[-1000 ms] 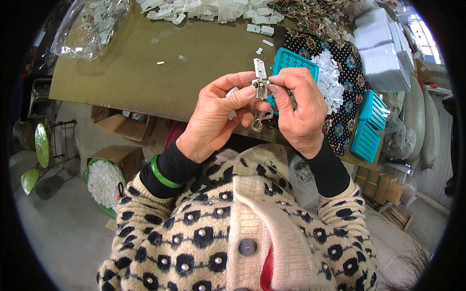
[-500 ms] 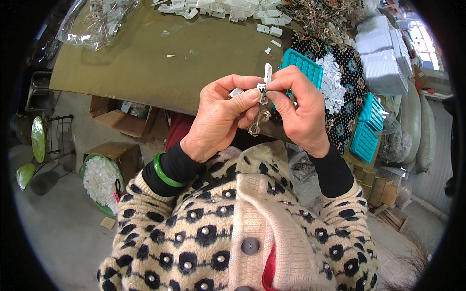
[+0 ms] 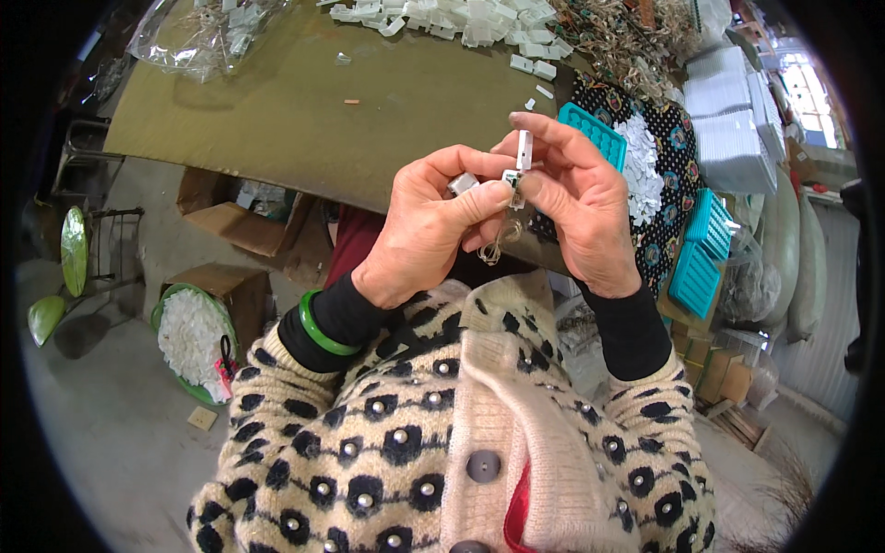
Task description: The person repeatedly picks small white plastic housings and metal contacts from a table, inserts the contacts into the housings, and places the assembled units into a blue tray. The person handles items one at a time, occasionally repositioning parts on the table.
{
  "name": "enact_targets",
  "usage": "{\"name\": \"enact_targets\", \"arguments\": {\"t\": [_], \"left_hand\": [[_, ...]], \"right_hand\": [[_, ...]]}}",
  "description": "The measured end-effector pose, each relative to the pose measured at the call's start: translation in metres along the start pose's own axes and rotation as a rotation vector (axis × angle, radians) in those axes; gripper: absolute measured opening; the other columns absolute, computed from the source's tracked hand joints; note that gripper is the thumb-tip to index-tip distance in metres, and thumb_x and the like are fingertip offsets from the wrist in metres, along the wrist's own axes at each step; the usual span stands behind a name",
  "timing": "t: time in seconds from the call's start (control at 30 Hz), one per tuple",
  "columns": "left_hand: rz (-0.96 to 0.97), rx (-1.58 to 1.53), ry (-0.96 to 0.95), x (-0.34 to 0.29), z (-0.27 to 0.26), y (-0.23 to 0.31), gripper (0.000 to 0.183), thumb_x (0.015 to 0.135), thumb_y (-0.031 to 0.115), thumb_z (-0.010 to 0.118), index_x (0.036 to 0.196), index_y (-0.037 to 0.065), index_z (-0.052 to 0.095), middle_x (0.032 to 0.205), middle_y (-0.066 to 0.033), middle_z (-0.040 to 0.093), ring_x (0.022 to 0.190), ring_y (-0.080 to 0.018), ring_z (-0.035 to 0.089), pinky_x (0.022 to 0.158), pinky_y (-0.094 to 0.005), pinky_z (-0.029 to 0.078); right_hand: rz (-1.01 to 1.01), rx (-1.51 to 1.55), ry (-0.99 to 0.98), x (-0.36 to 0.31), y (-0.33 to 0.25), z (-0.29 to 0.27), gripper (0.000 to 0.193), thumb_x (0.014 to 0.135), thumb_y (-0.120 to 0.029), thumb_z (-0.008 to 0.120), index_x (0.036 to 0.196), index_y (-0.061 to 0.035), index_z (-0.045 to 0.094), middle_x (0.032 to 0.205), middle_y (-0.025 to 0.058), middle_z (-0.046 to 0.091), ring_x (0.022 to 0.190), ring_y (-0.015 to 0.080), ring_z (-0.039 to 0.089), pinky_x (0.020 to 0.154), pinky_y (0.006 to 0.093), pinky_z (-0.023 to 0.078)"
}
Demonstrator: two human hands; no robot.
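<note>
Above the table's front edge, my left hand (image 3: pixel 417 223) pinches a small white plastic case (image 3: pixel 511 175) between thumb and fingers. Its narrow white flap (image 3: pixel 525 150) stands up, and small parts show inside it. From the case hangs a thin looped wire (image 3: pixel 492 249). A second white plastic piece (image 3: pixel 463 184) is tucked between my left thumb and index finger. My right hand (image 3: pixel 592 212) has its thumb against the case's right side, with its fingers raised and stretched behind the flap. What those fingertips touch is partly hidden.
White plastic pieces (image 3: pixel 479 20) and tangled wired parts (image 3: pixel 636 32) lie at the table's far side. To the right are a teal tray (image 3: pixel 597 136), white flat pieces (image 3: pixel 643 175) and stacked white trays (image 3: pixel 724 111). A green-rimmed basket (image 3: pixel 195 341) stands on the floor left.
My right fingers have lifted and straightened from a curled pinch at the case, while the thumb stays near it. The whole view has shifted slightly. My left hand keeps its hold.
</note>
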State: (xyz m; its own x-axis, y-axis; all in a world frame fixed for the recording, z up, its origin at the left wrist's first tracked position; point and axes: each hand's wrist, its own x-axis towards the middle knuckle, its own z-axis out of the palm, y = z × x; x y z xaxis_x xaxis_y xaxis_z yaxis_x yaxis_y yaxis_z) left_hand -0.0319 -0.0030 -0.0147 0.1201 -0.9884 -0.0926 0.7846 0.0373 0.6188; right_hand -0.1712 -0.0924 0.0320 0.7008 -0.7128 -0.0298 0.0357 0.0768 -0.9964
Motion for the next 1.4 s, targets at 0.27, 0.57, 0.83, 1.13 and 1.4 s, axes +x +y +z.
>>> {"name": "enact_targets", "arguments": {"t": [0.27,0.57,0.83,1.13,1.4], "left_hand": [[-0.108,-0.125,0.019,0.002,-0.002,0.002,0.024,0.092,0.01,0.065,0.113,-0.001,0.061,0.092,-0.0103,0.068,0.065,-0.0093,0.059,0.048,-0.0189,0.04],[0.02,-0.045,0.082,-0.002,0.005,-0.01,0.019,0.09,0.004,0.068,0.107,-0.001,0.062,0.093,-0.0085,0.067,0.073,-0.0118,0.065,0.05,-0.0198,0.044],[-0.008,-0.105,0.035,0.006,0.004,-0.008,0.019,0.092,0.011,0.068,0.107,0.001,0.063,0.092,-0.006,0.068,0.068,-0.0084,0.06,0.052,-0.0201,0.046],[-0.18,-0.276,0.027,0.006,0.01,-0.028,0.02,0.094,0.025,0.066,0.085,0.01,0.057,0.078,0.0023,0.061,0.063,-0.0063,0.057,0.05,-0.0204,0.046],[-0.174,-0.179,0.095,0.005,0.014,-0.027,0.017,0.094,0.021,0.067,0.088,0.009,0.056,0.083,0.0003,0.062,0.069,-0.0066,0.06,0.057,-0.021,0.052]], "right_hand": [[-0.354,-0.465,0.209,-0.004,0.01,0.001,0.014,0.094,0.001,0.06,0.108,0.0032,0.062,0.101,0.0143,0.071,0.091,0.0155,0.067,0.081,0.0248,0.054],[-0.728,-0.779,0.301,-0.003,0.023,0.005,0.016,0.087,0.01,0.061,0.1,0.0019,0.065,0.094,0.0127,0.07,0.075,0.0147,0.067,0.063,0.0234,0.054],[-0.591,-0.564,0.103,-0.01,0.019,0.004,0.036,0.078,0.006,0.066,0.114,0.0003,0.062,0.106,0.0125,0.057,0.094,0.0241,0.053,0.072,0.0304,0.048],[-0.943,-0.744,0.27,-0.003,0.04,0.004,0.023,0.086,-0.009,0.068,0.106,0.0032,0.063,0.083,0.0113,0.055,0.07,0.0243,0.053,0.056,0.033,0.043],[-0.895,-0.898,0.319,-0.013,0.039,0.0,0.029,0.079,-0.006,0.069,0.107,0.0004,0.063,0.092,0.0116,0.055,0.079,0.028,0.055,0.067,0.0377,0.045]]}}
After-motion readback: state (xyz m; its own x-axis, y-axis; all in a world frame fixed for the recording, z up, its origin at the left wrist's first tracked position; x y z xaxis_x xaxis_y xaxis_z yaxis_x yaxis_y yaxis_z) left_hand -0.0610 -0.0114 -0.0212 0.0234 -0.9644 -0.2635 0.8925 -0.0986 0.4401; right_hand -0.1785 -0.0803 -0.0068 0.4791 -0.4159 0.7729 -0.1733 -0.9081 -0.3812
